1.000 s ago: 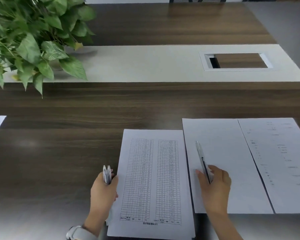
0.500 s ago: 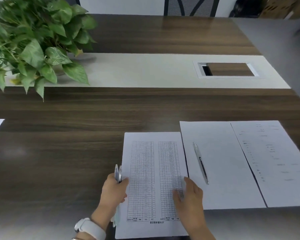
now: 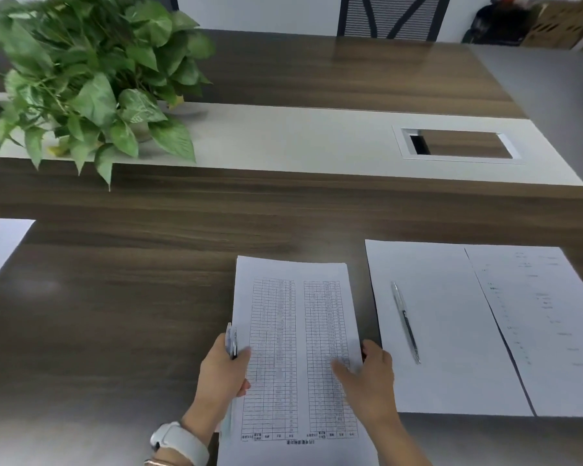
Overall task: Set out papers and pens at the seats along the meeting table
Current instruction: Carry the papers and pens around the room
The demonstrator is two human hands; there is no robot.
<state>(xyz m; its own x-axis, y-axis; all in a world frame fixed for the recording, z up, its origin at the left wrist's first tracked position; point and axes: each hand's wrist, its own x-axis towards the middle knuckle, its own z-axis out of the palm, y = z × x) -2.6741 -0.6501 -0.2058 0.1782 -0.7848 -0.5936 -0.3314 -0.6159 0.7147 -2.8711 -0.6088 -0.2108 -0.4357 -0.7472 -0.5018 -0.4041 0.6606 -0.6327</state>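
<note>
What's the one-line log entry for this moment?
left hand: holds pens, stack of papers | right hand: pinches stack edge | seat at right: two sheets, pen placed

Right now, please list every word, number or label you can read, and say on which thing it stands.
Nothing here can be read.
Table sheet in both hands: printed grid and a footer line, too small and blurred.
Right-hand sheet: faint print, too blurred.
Pen on the blank sheet: no legible marking.
</note>
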